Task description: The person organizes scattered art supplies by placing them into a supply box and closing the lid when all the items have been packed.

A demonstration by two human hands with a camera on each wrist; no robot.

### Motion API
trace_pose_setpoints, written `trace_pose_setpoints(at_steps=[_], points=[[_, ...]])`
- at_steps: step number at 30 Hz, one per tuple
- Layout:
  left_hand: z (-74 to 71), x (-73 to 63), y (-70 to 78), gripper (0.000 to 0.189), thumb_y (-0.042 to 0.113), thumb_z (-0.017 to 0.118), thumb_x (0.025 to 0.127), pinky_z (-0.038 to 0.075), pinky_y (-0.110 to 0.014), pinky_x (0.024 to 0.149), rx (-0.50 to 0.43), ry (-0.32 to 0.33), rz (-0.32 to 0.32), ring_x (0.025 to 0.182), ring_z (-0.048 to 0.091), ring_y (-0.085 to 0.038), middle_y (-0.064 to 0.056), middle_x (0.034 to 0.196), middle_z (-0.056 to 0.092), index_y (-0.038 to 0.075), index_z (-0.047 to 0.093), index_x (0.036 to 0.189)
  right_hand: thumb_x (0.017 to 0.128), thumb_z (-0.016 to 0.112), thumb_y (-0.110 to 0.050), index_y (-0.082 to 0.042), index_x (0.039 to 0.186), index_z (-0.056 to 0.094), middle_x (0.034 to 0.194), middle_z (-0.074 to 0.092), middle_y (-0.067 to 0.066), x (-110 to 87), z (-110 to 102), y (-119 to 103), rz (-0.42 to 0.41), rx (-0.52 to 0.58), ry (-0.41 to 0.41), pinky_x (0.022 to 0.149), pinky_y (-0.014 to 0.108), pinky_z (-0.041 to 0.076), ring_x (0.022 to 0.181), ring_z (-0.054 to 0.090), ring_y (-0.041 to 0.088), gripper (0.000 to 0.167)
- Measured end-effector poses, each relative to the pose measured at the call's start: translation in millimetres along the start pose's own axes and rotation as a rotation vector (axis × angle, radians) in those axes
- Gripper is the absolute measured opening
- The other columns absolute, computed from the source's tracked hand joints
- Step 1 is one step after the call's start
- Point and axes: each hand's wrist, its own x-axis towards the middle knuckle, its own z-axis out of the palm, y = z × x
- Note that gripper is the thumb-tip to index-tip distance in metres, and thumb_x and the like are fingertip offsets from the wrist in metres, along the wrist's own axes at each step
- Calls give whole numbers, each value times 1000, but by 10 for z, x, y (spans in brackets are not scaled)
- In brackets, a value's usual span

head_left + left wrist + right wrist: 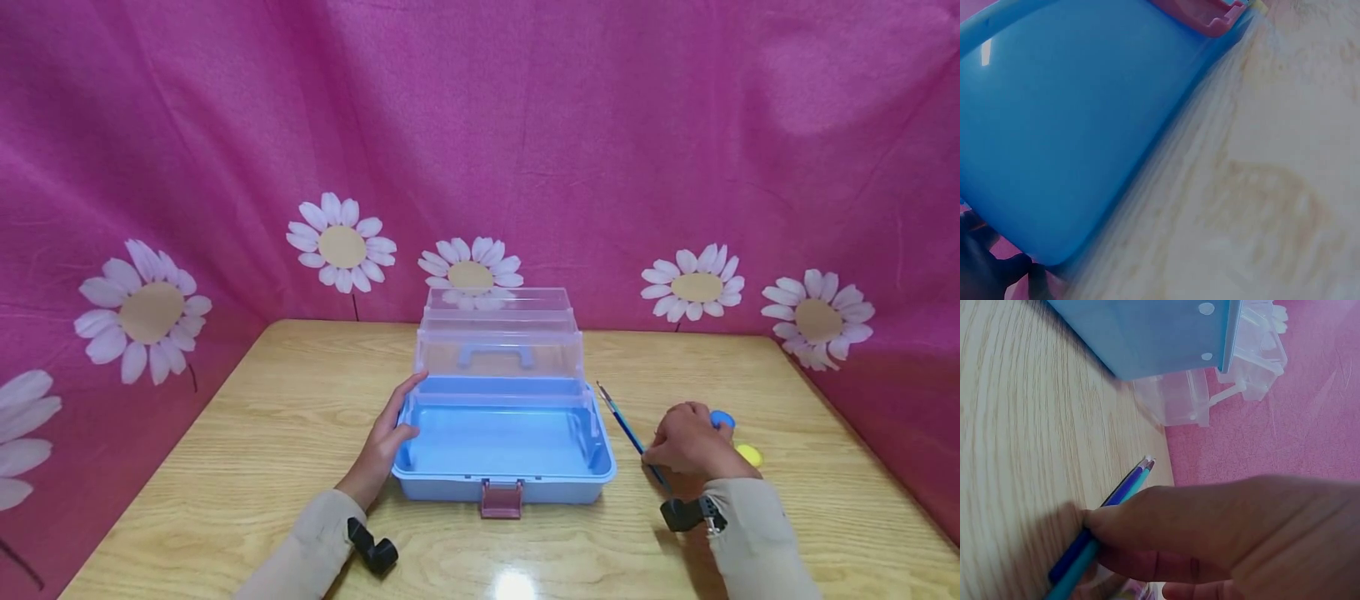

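Observation:
A light blue plastic storage box (pixel 502 492) with a clear lid (pixel 498 358) swung up at the back sits mid-table. My left hand (pixel 384 446) grips its left side, thumb over the rim; dark fingers (pixel 988 265) show at the box's corner in the left wrist view. Right of the box, my right hand (pixel 690 442) pinches two slim paintbrushes between thumb and fingers, one dark blue paintbrush (pixel 1125 485) and one turquoise paintbrush (pixel 1139 482). They slant with tips toward the back, low over the wood. The other fingers are partly hidden under the palm.
Just beyond the right hand are a round blue piece (pixel 722 418) and a round yellow piece (pixel 750 455), both partly covered by it. A pink latch (pixel 501 500) hangs open on the box front. The wooden table (pixel 300 392) meets a magenta flowered cloth (pixel 480 125) behind.

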Motion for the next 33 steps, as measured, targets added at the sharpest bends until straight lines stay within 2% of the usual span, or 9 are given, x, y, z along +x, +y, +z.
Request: trace_pose_setpoints(at_steps=[7, 20, 27, 29, 33], points=[[-6, -4, 0, 71, 2, 38, 90, 3, -64, 111, -7, -3, 19, 147, 6, -21, 14, 158, 15, 43, 28, 147, 77, 78, -26, -9, 77, 72, 99, 56, 13, 13, -3, 0, -4, 7, 0, 92, 74, 16, 121, 22, 50, 18], [-1, -7, 2, 70, 4, 39, 90, 4, -64, 111, 4, -1, 8, 147, 6, -20, 14, 158, 14, 43, 28, 147, 74, 80, -25, -8, 76, 70, 94, 54, 11, 24, 30, 30, -1, 13, 21, 88, 71, 21, 112, 30, 46, 20], [-5, -7, 16, 70, 4, 39, 91, 4, -64, 112, 6, 6, -6, 147, 7, -18, 18, 157, 15, 46, 29, 146, 76, 77, -25, -10, 73, 69, 94, 52, 9, 19, 27, 38, -1, -3, 34, 85, 68, 25, 105, 34, 42, 17], [-6, -8, 16, 70, 4, 39, 92, 4, -63, 112, 10, 4, -11, 147, 7, -17, 19, 157, 15, 46, 29, 146, 76, 75, -24, -10, 71, 70, 98, 52, 12, 20, 22, 38, -4, -5, 37, 85, 67, 25, 105, 35, 42, 16], [-7, -11, 3, 70, 4, 39, 92, 4, -64, 111, 10, 1, -5, 147, 6, -18, 18, 157, 14, 45, 28, 147, 77, 74, -23, -9, 71, 70, 121, 47, 25, 21, 14, 38, -4, 6, 43, 89, 69, 21, 114, 31, 46, 16]])
